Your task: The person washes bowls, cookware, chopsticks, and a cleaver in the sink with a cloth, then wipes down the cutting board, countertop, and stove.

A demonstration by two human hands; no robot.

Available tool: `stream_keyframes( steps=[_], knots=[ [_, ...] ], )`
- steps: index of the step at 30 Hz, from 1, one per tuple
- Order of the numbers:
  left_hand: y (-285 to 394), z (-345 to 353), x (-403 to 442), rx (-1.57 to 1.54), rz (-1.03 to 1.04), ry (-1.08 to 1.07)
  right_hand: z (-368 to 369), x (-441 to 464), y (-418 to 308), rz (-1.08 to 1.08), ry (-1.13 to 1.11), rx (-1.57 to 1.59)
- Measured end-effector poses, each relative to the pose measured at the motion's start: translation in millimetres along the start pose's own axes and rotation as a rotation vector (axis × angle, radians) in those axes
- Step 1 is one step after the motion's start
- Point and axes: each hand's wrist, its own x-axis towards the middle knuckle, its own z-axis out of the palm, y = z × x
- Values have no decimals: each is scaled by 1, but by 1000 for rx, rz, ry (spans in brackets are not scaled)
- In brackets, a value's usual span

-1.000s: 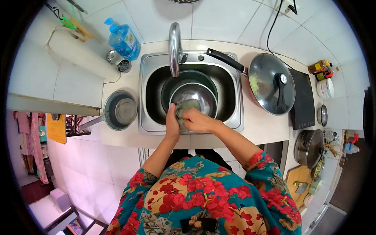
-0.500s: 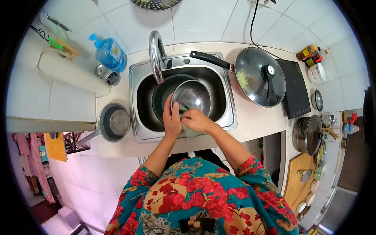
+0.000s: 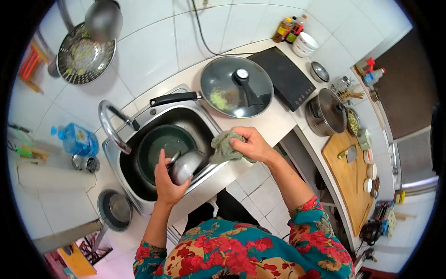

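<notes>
My left hand (image 3: pixel 169 185) is closed on a shiny metal bowl (image 3: pixel 186 168), which is tilted over the near side of the sink. In my right hand (image 3: pixel 253 146) is a crumpled grey-green cloth (image 3: pixel 225 147), held to the right of the bowl and apart from it. Under the bowl, a dark green basin (image 3: pixel 147 156) with water in it sits inside the steel sink (image 3: pixel 209 122). A curved chrome faucet (image 3: pixel 103 114) reaches over the sink's left side.
Right of the sink stands a lidded frying pan (image 3: pixel 237 86), its handle reaching over the sink corner. Beyond it are a black cooktop (image 3: pixel 283 76), a steel pot (image 3: pixel 320 116) and a cutting board (image 3: pixel 353 183). A grey saucepan (image 3: pixel 103 209) and blue bottle (image 3: pixel 80 139) are at left.
The view has swung right. My right hand has drawn the cloth away from the bowl, up and to the right. My left hand still holds the bowl, now tipped differently.
</notes>
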Motion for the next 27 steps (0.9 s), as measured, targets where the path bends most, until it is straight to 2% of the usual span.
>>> stream_keyframes(
  steps=[1, 3, 5, 7, 8, 9, 11, 12, 13, 15, 16, 17, 18, 19, 20, 21, 23, 24, 25, 27],
  knots=[
    [9, 1, 4, -3, -76, -77, 3, -4, -16, -2, 23, -4],
    [14, 11, 7, -58, -5, -144, 20, -8, -36, -379, -46, -468],
    [23, 21, 12, -91, 88, -157, 46, -9, -19, -653, -173, -926],
    [39, 25, 20, -180, 241, -100, 67, -9, -3, -599, -145, -1047],
    [51, 22, 19, -376, 76, -171, 70, -12, 2, -540, -136, -1153],
    [55, 24, 21, -376, 93, -176, 62, -13, -5, -542, -118, -1159],
    [62, 26, 18, -628, -15, -179, 37, -16, -23, -378, -259, -882],
    [59, 26, 18, -646, 36, -150, 22, -16, -14, -447, -233, -683],
    [73, 19, 19, -756, 6, -137, 8, -14, -11, -593, -210, -679],
    [101, 5, 23, -906, -18, -94, -4, -29, -9, -389, -255, -118],
    [114, -2, 24, -898, -38, -54, -4, -36, -8, -401, -256, -122],
    [119, -4, 25, -881, 45, -34, 0, -47, -3, -328, -134, 66],
    [130, -5, 25, -944, 43, -7, 3, -58, 3, -251, -15, 254],
    [139, -5, 25, -1005, 33, 19, 8, -63, 13, -254, -19, 253],
    [144, 3, 26, -941, 103, 122, 15, -63, 27, -222, -60, 595],
    [150, 14, 25, -936, 107, 123, 23, -63, 36, -184, -103, 936],
    [155, 43, 20, -964, 178, 408, 42, -65, 45, -141, 25, 1173],
    [140, 65, 12, -754, 226, 574, 49, -67, 47, -158, 85, 1231],
    [120, 86, 2, -633, 224, 639, 42, -66, 52, -164, 74, 1234],
    [59, 120, -32, -424, 129, 447, 19, -67, 68, -94, 76, 1009]
  ],
)
